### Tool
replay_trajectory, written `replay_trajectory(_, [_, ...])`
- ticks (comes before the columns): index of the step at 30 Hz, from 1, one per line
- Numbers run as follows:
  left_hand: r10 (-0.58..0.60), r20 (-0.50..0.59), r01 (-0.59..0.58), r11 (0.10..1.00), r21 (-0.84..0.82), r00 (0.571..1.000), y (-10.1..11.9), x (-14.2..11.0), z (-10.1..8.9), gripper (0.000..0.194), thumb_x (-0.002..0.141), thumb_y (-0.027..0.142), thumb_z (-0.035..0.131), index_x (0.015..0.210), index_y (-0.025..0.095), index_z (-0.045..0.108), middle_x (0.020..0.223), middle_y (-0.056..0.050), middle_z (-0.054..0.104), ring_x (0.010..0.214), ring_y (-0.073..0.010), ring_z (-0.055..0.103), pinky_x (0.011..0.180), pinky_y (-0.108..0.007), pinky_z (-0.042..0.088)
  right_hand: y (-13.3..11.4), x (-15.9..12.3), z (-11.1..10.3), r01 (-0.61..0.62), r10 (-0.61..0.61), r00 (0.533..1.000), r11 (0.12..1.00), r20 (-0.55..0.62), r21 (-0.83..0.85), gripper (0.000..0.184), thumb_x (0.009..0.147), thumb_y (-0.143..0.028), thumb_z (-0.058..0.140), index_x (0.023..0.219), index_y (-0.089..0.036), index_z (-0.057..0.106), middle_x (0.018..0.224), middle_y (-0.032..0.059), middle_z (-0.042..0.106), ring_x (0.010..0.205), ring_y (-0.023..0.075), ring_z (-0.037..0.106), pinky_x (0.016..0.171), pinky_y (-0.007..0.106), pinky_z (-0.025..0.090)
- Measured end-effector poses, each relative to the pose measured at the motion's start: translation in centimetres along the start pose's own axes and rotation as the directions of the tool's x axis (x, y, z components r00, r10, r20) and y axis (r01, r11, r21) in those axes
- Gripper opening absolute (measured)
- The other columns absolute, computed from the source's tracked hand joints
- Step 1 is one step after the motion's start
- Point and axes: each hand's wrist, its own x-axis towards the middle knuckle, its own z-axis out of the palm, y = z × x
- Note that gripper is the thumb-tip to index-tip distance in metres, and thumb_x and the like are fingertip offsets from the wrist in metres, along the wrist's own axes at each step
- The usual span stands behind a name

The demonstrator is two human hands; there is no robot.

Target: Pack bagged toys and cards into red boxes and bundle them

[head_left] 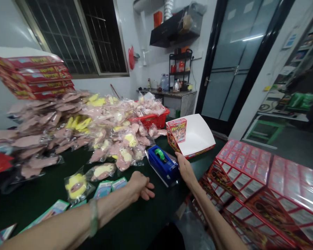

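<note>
My left hand (141,185) hovers above the dark green table, its fingers loosely bent and apart, with nothing in them. My right hand (184,166) grips the near left corner of an open cardboard display box (198,137), white inside with red printed sides; some of its fingers are hidden. One small red printed box (179,130) stands in the left part of that display box. Between my hands sits a blue tape dispenser (163,165) with a green roll. Left of my left hand lie green-edged cards (104,189) and a yellow plush piece in a clear bag (77,187).
Bagged pink and yellow plush pieces (94,121) are heaped over the table's back, beside a red basket (156,119). Red display boxes (41,76) are stacked at the left. Filled, plastic-wrapped display boxes (250,170) are stacked at the right. A glass door (232,69) stands behind.
</note>
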Motion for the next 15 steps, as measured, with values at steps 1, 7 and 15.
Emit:
replay_trajectory(1, [-0.048,0.031,0.049,0.999,-0.012,0.998,0.0,0.8,0.6,0.024,0.088,0.032,0.052,0.101,0.013,0.058,0.089,-0.005,0.064,0.072,-0.0142,0.063,0.062,-0.03,0.054,0.1,0.4,0.1,-0.007,0.007,1.0,1.0,0.02,-0.025,0.054,0.088,-0.055,0.03,0.111,-0.018,0.062,0.12,0.0106,0.061,0.118,0.0246,0.051,0.103,0.043,0.035])
replay_trajectory(7, [-0.117,0.047,0.12,0.991,-0.066,0.992,3.3,4.7,2.3,0.032,0.087,0.032,0.054,0.114,0.014,0.053,0.112,-0.009,0.058,0.094,-0.0202,0.06,0.079,-0.04,0.052,0.0,0.8,-0.1,-0.012,0.03,0.994,0.986,0.106,-0.165,0.053,0.091,-0.051,0.024,0.112,-0.022,0.062,0.109,0.0082,0.067,0.112,0.0248,0.056,0.099,0.045,0.036])
replay_trajectory(15, [0.004,-0.029,-0.008,0.993,-0.121,1.0,2.1,3.5,2.1,0.033,0.087,0.031,0.054,0.115,0.015,0.053,0.114,-0.009,0.057,0.096,-0.0206,0.059,0.079,-0.041,0.052,-1.1,-1.2,0.1,0.113,-0.069,0.977,0.969,0.201,-0.22,0.056,0.094,-0.047,0.018,0.113,-0.02,0.062,0.105,0.0067,0.069,0.102,0.021,0.062,0.091,0.038,0.045])
